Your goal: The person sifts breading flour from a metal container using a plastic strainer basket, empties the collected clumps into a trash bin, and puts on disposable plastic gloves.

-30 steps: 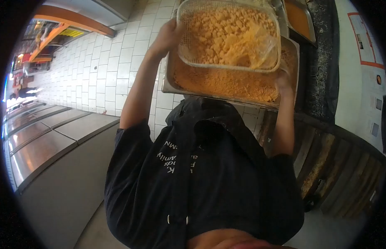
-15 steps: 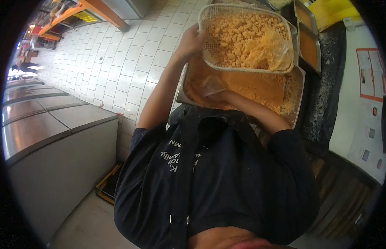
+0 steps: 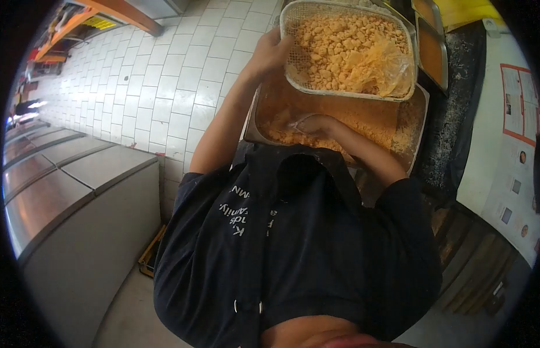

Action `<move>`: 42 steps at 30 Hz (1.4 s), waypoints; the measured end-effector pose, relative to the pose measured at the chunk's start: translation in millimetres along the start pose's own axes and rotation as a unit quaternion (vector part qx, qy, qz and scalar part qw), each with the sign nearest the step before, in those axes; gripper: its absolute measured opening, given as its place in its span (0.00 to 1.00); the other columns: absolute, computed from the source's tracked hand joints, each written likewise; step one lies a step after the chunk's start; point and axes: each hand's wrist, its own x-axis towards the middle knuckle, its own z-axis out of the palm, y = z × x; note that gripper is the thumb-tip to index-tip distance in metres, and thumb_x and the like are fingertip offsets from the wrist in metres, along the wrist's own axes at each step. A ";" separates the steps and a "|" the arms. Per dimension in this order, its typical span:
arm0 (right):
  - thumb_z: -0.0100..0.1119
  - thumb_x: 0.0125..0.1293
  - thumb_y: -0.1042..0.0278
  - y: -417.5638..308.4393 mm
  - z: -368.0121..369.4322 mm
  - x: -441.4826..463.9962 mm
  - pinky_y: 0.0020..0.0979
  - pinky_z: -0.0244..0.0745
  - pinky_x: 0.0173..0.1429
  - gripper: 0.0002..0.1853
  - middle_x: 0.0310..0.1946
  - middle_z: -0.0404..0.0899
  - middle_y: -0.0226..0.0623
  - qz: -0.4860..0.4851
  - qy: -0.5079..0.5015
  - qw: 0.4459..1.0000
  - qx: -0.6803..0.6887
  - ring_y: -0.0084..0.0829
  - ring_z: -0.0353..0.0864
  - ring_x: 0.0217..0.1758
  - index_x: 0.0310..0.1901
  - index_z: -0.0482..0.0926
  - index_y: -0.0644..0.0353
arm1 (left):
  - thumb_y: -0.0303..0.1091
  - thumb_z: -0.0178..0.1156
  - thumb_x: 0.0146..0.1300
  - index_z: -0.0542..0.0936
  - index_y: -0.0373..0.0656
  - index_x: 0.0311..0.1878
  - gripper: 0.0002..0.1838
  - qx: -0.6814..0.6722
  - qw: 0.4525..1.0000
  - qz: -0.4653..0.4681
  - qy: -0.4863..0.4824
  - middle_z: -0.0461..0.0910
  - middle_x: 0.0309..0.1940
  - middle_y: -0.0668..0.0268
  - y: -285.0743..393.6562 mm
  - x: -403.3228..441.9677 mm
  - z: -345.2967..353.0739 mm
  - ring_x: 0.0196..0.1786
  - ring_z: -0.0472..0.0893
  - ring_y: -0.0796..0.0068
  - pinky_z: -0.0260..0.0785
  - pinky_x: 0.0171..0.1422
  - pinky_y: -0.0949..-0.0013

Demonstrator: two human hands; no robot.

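Observation:
My left hand (image 3: 273,53) grips the left rim of a white mesh basket (image 3: 348,96), tilted above a metal tray. Orange-yellow lumps (image 3: 339,49) fill much of the basket, and a crumpled clear plastic bag (image 3: 394,66) lies at its right side. Below, the deep metal tray (image 3: 419,124) holds fine orange crumbs (image 3: 354,110). My right hand (image 3: 317,123) reaches into its left part, the fingers curled round a clear plastic item (image 3: 290,119) at the crumbs. Blur and crumbs partly hide these fingertips.
Smaller metal trays (image 3: 433,52) of orange material stand at the upper right, beside a dusty black surface (image 3: 455,110). Steel-topped units (image 3: 102,165) line the left, next to white floor tiles (image 3: 171,87). Printed sheets (image 3: 516,139) hang at the right.
My right hand has left the basket's right side and moved left and down into the tray. The basket, still held by my left hand, appears farther right in view.

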 end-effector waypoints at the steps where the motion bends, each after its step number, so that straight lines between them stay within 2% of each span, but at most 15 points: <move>1: 0.49 0.70 0.65 26.1 -1.7 7.5 0.30 0.68 0.61 0.17 0.55 0.76 0.33 0.001 -0.012 1.000 0.023 0.26 0.73 0.58 0.59 0.74 0.55 | 0.34 0.48 0.65 0.75 0.31 0.54 0.20 0.008 1.000 -0.016 -0.004 0.82 0.44 0.55 -0.9 2.4 -0.7 0.47 0.80 0.69 0.72 0.53 0.65; 6: 0.47 0.72 0.60 104.5 -3.5 -32.5 0.32 0.71 0.61 0.18 0.55 0.77 0.37 -0.023 0.066 0.982 0.176 0.28 0.75 0.60 0.58 0.74 0.59 | 0.35 0.49 0.67 0.74 0.31 0.55 0.20 0.027 1.000 -0.010 0.005 0.81 0.45 0.55 -10.7 5.3 1.5 0.48 0.80 0.70 0.72 0.52 0.67; 11: 0.45 0.73 0.52 152.9 -16.8 -98.7 0.37 0.79 0.54 0.20 0.47 0.79 0.39 0.013 0.276 0.785 0.555 0.36 0.81 0.50 0.53 0.75 0.59 | 0.35 0.49 0.69 0.74 0.31 0.56 0.19 0.021 1.000 -0.017 -0.005 0.81 0.45 0.56 5.7 -3.5 3.7 0.47 0.80 0.70 0.73 0.51 0.67; 14: 0.48 0.72 0.59 149.7 -26.8 -157.9 0.33 0.82 0.48 0.19 0.48 0.80 0.42 -0.126 0.339 0.709 0.606 0.34 0.83 0.45 0.55 0.74 0.66 | 0.32 0.48 0.66 0.74 0.33 0.56 0.18 0.059 0.998 -0.036 0.010 0.82 0.46 0.55 16.0 -6.5 5.3 0.48 0.80 0.68 0.72 0.53 0.66; 17: 0.48 0.71 0.60 142.0 -44.0 -187.7 0.32 0.82 0.47 0.18 0.48 0.80 0.42 -0.130 0.404 0.626 0.655 0.34 0.83 0.45 0.55 0.74 0.65 | 0.31 0.48 0.64 0.74 0.35 0.56 0.19 0.094 0.995 -0.022 0.010 0.82 0.46 0.53 12.9 -1.9 -0.2 0.49 0.81 0.65 0.71 0.55 0.64; 20: 0.48 0.72 0.61 92.2 -71.4 -215.5 0.34 0.80 0.52 0.18 0.49 0.79 0.42 -0.214 0.448 0.611 0.616 0.35 0.82 0.48 0.55 0.74 0.65 | 0.32 0.49 0.64 0.74 0.36 0.57 0.20 0.100 0.995 -0.027 -0.001 0.81 0.46 0.52 6.0 5.0 -1.6 0.50 0.81 0.63 0.70 0.56 0.63; 22: 0.50 0.71 0.61 35.5 -81.3 -220.3 0.36 0.77 0.57 0.19 0.52 0.78 0.44 -0.231 0.555 0.532 0.596 0.36 0.80 0.52 0.56 0.72 0.66 | 0.33 0.50 0.64 0.74 0.36 0.58 0.20 0.084 0.996 -0.042 -0.009 0.81 0.47 0.51 14.1 5.8 -3.1 0.51 0.81 0.63 0.69 0.57 0.63; 26: 0.50 0.71 0.61 -39.5 -95.2 -195.5 0.37 0.73 0.61 0.23 0.56 0.75 0.46 -0.322 0.575 0.602 0.452 0.37 0.77 0.58 0.61 0.69 0.68 | 0.31 0.49 0.67 0.71 0.35 0.61 0.21 0.105 0.993 -0.048 -0.024 0.80 0.49 0.53 34.4 6.1 -6.9 0.52 0.79 0.66 0.69 0.58 0.65; 27: 0.51 0.70 0.62 -66.3 -101.5 -182.1 0.38 0.70 0.64 0.23 0.57 0.74 0.46 -0.184 0.581 0.611 0.505 0.39 0.75 0.60 0.61 0.69 0.67 | 0.29 0.48 0.69 0.69 0.34 0.63 0.21 0.085 0.992 -0.073 -0.049 0.79 0.52 0.55 29.3 8.0 -7.6 0.53 0.78 0.70 0.69 0.59 0.67; 30: 0.51 0.70 0.63 -86.6 -101.0 -160.4 0.37 0.68 0.64 0.20 0.57 0.75 0.46 -0.180 0.597 0.737 0.260 0.40 0.76 0.58 0.59 0.72 0.67 | 0.34 0.51 0.65 0.73 0.37 0.60 0.21 0.076 0.994 -0.077 -0.032 0.81 0.47 0.52 27.0 11.6 -9.9 0.52 0.80 0.64 0.69 0.57 0.65; 31: 0.52 0.69 0.61 -84.5 -102.3 -159.7 0.38 0.68 0.64 0.21 0.57 0.76 0.45 -0.128 0.656 0.743 0.027 0.38 0.75 0.59 0.58 0.73 0.66 | 0.34 0.51 0.65 0.73 0.37 0.60 0.21 0.076 0.994 -0.074 -0.028 0.81 0.47 0.52 23.7 12.7 -10.7 0.52 0.80 0.64 0.69 0.57 0.65; 33: 0.54 0.69 0.59 -75.6 -102.8 -166.8 0.38 0.68 0.63 0.21 0.56 0.76 0.44 -0.076 0.674 0.704 -0.211 0.36 0.74 0.60 0.57 0.73 0.65 | 0.34 0.51 0.65 0.73 0.36 0.60 0.21 0.087 0.993 -0.079 -0.029 0.81 0.47 0.51 15.5 13.8 -11.1 0.52 0.80 0.64 0.69 0.57 0.65; 36: 0.54 0.69 0.62 -14.5 -96.1 -200.5 0.37 0.69 0.62 0.20 0.56 0.76 0.44 -0.082 0.678 0.723 -0.103 0.39 0.75 0.60 0.57 0.74 0.66 | 0.35 0.51 0.65 0.73 0.36 0.59 0.21 0.121 0.991 -0.049 -0.024 0.82 0.46 0.51 -1.8 10.3 -7.8 0.50 0.81 0.63 0.70 0.56 0.64; 38: 0.54 0.68 0.68 57.3 -94.6 -209.8 0.34 0.71 0.62 0.19 0.57 0.75 0.47 0.279 0.582 0.761 0.067 0.42 0.76 0.58 0.57 0.72 0.68 | 0.35 0.51 0.64 0.73 0.37 0.59 0.22 0.112 0.993 -0.044 -0.017 0.82 0.46 0.51 -4.9 10.7 -6.7 0.50 0.81 0.62 0.70 0.55 0.64; 42: 0.51 0.70 0.66 142.0 -52.5 -162.3 0.32 0.70 0.63 0.20 0.58 0.74 0.48 0.121 0.517 0.789 0.308 0.43 0.76 0.59 0.61 0.71 0.65 | 0.36 0.51 0.64 0.73 0.37 0.59 0.22 0.143 0.989 -0.023 -0.009 0.82 0.45 0.51 -7.3 15.4 -2.8 0.48 0.81 0.64 0.71 0.54 0.65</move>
